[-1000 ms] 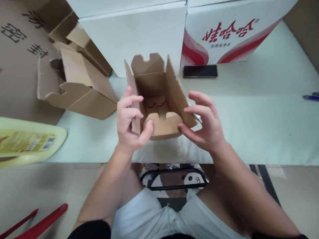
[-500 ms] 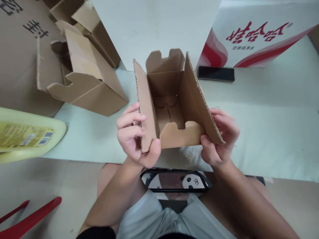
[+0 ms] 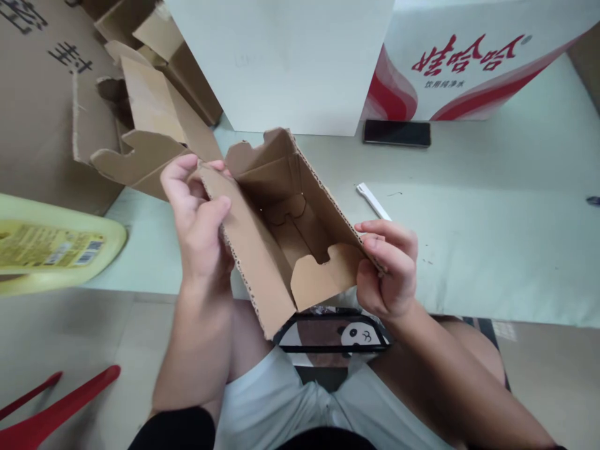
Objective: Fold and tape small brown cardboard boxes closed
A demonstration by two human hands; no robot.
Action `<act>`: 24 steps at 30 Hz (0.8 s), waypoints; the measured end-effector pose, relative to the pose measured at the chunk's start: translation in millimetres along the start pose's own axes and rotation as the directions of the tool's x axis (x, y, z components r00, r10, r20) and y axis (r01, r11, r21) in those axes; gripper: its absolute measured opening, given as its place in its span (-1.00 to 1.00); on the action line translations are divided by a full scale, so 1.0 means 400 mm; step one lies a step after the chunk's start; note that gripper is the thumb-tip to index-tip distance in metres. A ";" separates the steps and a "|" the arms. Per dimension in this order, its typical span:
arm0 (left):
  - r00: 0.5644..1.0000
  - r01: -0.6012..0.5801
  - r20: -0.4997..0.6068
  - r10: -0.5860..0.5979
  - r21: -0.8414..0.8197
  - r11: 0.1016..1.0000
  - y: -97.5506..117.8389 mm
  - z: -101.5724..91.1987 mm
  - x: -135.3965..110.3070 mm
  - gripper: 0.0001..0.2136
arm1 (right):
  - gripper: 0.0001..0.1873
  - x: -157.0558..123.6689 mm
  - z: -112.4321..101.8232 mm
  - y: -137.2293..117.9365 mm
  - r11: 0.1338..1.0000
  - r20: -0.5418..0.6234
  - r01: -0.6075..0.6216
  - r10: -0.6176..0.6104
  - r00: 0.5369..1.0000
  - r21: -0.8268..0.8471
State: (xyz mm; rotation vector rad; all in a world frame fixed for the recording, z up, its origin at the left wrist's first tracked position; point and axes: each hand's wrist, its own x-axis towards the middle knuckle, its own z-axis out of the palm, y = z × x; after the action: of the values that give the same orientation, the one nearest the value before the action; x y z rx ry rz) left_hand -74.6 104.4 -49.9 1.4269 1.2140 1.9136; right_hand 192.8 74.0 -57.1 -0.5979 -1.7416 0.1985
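I hold a small open brown cardboard box (image 3: 281,231) up off the table edge, turned at an angle with its open top toward me. My left hand (image 3: 197,219) is closed on the far end of its long left flap. My right hand (image 3: 389,269) is closed on the near right corner, fingers curled over the right wall. The box's bottom flaps are interlocked, and its notched end flaps stand up.
Another open brown box (image 3: 145,137) lies on the pale green table (image 3: 492,237) at left, by a large printed carton (image 3: 32,106). White cartons (image 3: 290,62), a red-and-white one (image 3: 473,62), a black phone (image 3: 397,133), a white strip (image 3: 372,200) and a yellow bottle (image 3: 51,250) are around.
The box has been lifted and rotated; its left side swung toward me. My left hand moved up to the far end of the left flap. My right hand stayed on the right corner.
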 end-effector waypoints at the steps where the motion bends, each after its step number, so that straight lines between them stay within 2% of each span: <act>1: 1.000 -0.004 0.006 0.005 -0.040 0.999 -0.008 -0.003 0.002 -0.32 | -0.32 0.001 0.003 -0.002 1.000 -0.030 -0.021 0.021 0.999 -0.023; 5: 0.998 -0.017 0.055 0.024 -0.128 0.992 -0.029 -0.004 0.012 -0.23 | -0.35 -0.004 0.021 -0.012 0.987 -0.176 -0.137 0.120 0.977 -0.085; 8: 0.997 -0.030 0.071 0.038 -0.108 0.994 -0.033 0.003 0.016 -0.22 | -0.36 -0.017 0.033 -0.018 0.988 -0.215 -0.137 0.118 0.969 -0.077; 11: 0.998 -0.011 0.057 0.016 -0.092 0.996 -0.027 0.016 0.012 -0.30 | -0.36 -0.029 0.031 -0.021 0.988 -0.189 -0.153 0.146 0.971 -0.024; 15: 0.999 -0.046 -0.010 0.044 -0.237 0.970 -0.014 0.038 -0.001 -0.43 | -0.40 -0.013 0.013 -0.025 0.943 -0.080 -0.278 0.296 0.952 0.184; 18: 0.999 -0.033 -0.021 0.028 -0.273 0.961 -0.007 0.051 -0.011 -0.47 | -0.42 0.004 0.008 -0.028 0.921 -0.070 -0.365 0.376 0.924 0.140; 21: 1.000 -0.020 -0.017 0.017 -0.179 0.984 -0.011 0.051 -0.017 -0.45 | -0.43 0.003 0.012 -0.028 0.938 -0.148 -0.336 0.345 0.927 0.082; 24: 0.997 -0.068 0.023 0.071 -0.108 0.992 -0.028 0.039 -0.011 -0.44 | -0.43 -0.002 0.009 -0.025 0.955 -0.053 -0.269 0.278 0.959 0.125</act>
State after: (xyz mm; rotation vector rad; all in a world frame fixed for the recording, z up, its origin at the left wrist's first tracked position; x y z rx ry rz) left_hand -60.2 112.7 -60.6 1.4516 1.0458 1.9680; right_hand 186.5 65.6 -54.3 -0.7508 -1.5631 0.4649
